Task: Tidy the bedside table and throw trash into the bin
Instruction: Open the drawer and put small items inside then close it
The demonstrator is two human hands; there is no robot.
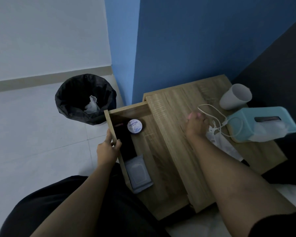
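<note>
Bare forearms, left hand (108, 147), right hand (196, 124), possibly pink-painted nails, dark trousers, dark sleeve edge

Dim, bluish light; wide-angle edges bend; right hand (196, 124) motion-blurred.

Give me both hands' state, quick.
Left hand: closed on the drawer front.
Right hand: on the white cable; grip cannot be told.

Left hand (108, 148) curled in a closed grip; right hand (196, 124) outstretched, fingers bunched, blurred.
</note>
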